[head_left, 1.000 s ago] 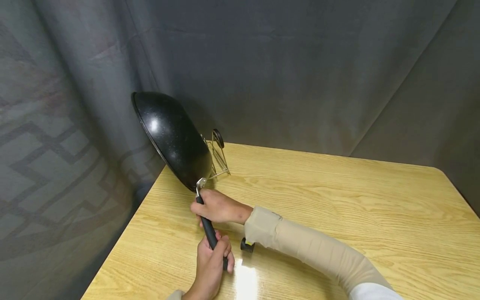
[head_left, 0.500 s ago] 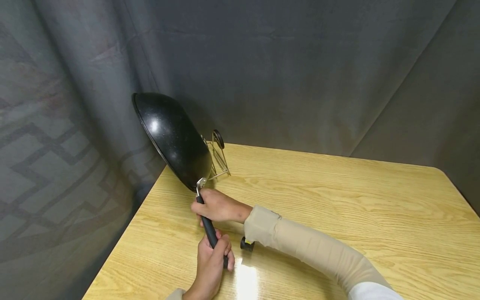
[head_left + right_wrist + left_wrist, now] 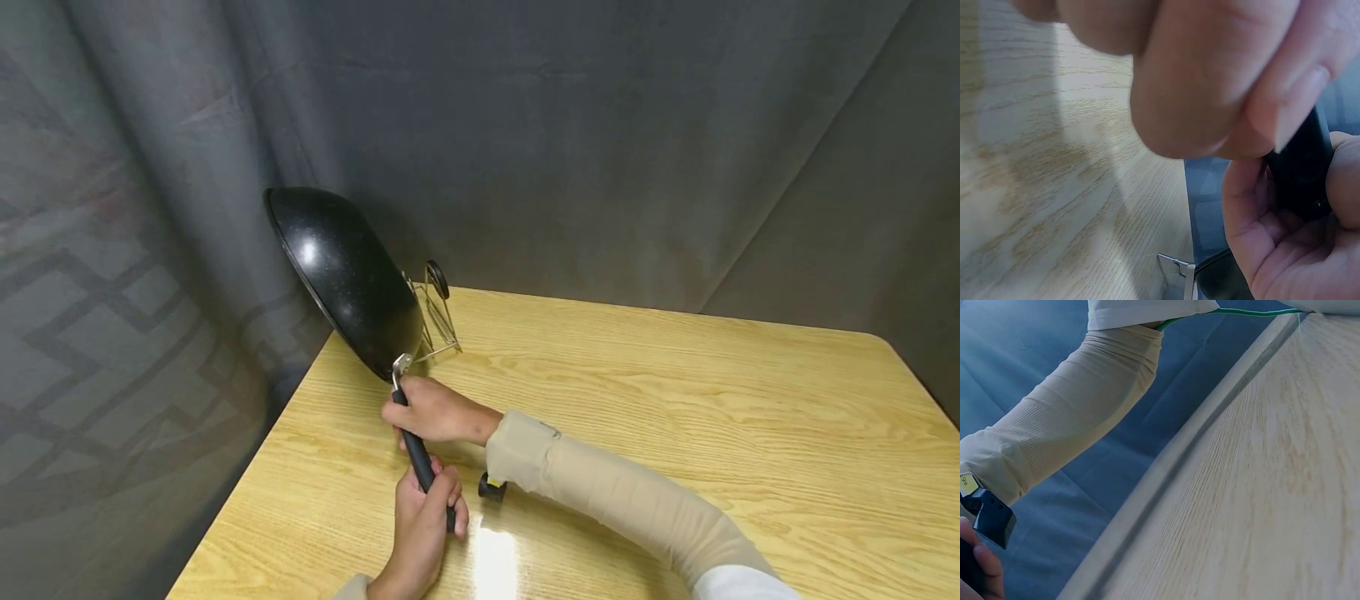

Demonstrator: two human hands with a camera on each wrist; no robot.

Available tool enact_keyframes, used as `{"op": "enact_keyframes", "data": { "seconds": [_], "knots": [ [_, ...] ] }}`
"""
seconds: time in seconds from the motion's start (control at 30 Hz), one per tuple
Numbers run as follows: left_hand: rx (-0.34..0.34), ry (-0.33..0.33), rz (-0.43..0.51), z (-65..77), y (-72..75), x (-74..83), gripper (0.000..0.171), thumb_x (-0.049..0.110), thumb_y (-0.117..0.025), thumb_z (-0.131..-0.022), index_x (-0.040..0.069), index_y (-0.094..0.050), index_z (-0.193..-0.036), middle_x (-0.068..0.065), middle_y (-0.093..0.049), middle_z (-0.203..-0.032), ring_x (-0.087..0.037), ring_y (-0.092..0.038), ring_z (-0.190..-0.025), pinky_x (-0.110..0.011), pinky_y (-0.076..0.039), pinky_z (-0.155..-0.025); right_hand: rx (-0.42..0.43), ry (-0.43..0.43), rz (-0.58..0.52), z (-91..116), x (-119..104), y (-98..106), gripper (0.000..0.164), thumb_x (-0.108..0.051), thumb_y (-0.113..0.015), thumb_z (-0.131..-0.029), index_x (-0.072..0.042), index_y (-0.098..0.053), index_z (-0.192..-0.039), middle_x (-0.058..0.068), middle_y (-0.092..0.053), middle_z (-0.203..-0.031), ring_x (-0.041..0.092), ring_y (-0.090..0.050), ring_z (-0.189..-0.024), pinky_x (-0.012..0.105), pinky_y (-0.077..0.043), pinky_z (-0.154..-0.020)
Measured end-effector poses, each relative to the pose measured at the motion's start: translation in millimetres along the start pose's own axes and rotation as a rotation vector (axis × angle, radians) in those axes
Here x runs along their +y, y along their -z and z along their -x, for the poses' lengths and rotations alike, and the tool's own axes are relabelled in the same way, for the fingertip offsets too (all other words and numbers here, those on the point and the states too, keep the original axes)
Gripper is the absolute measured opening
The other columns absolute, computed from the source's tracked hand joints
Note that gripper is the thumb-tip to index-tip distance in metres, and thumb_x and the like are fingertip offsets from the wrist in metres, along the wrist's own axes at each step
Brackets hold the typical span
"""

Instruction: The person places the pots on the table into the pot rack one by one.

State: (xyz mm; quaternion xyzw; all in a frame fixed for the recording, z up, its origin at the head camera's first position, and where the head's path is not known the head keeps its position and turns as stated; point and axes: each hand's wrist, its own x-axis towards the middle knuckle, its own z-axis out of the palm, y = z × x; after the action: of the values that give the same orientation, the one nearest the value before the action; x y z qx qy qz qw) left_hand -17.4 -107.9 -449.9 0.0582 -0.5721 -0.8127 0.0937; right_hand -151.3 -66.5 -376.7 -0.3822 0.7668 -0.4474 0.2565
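Note:
A black wok (image 3: 345,275) is held tilted at the left of the table, its rounded underside towards the right and its opening facing away to the left. My right hand (image 3: 442,411) grips the upper part of its long black handle (image 3: 418,460), just below the metal bracket (image 3: 401,367). Lower down, my left hand (image 3: 423,521) is wrapped round the handle's end. Behind the wok stands a wire rack (image 3: 452,325) with a dark round piece (image 3: 437,279) at its top; the wok hides part of it, and I cannot tell whether they touch.
The wooden table (image 3: 675,400) stretches off to the right. Grey curtains (image 3: 600,167) hang behind it and along the left side. A small black camera (image 3: 492,487) sits under my right wrist.

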Motion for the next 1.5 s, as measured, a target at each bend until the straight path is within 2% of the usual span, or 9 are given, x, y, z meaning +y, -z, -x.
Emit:
{"op": "enact_keyframes", "data": {
  "seconds": [0.5,1.07,1.5],
  "knots": [
    [0.019,0.009,0.002,-1.7,-1.3,-0.2,0.017,-0.002,-0.049,-0.1,0.005,-0.034,-0.095,0.002,-0.042,-0.062,-0.007,-0.046,-0.039,-0.019,-0.04,-0.039,0.006,0.021,0.04,-2.0,1.6,0.1,0.016,-0.015,-0.052,-0.099,-0.009,-0.06,-0.086,0.011,-0.07,-0.075,0.013,-0.068,-0.057,0.024,-0.046,-0.052],
    [0.026,0.013,0.006,-4.5,-0.8,-1.3,0.015,-0.004,-0.045,-0.099,0.005,-0.033,-0.096,0.002,-0.041,-0.062,-0.007,-0.044,-0.039,-0.019,-0.039,-0.039,0.018,0.012,0.006,-2.6,2.6,-0.3,0.007,-0.014,-0.054,-0.1,-0.008,-0.056,-0.095,0.013,-0.07,-0.078,0.014,-0.069,-0.059,0.026,-0.05,-0.055],
    [0.05,0.0,0.005,-8.3,1.3,-5.3,0.015,-0.006,-0.045,-0.096,0.005,-0.035,-0.097,0.002,-0.042,-0.061,-0.007,-0.043,-0.038,-0.019,-0.038,-0.038,0.023,-0.008,0.006,-3.6,3.6,-0.9,0.006,-0.015,-0.055,-0.1,-0.009,-0.055,-0.099,0.008,-0.068,-0.075,0.014,-0.068,-0.061,0.026,-0.05,-0.056]
  ]
}}
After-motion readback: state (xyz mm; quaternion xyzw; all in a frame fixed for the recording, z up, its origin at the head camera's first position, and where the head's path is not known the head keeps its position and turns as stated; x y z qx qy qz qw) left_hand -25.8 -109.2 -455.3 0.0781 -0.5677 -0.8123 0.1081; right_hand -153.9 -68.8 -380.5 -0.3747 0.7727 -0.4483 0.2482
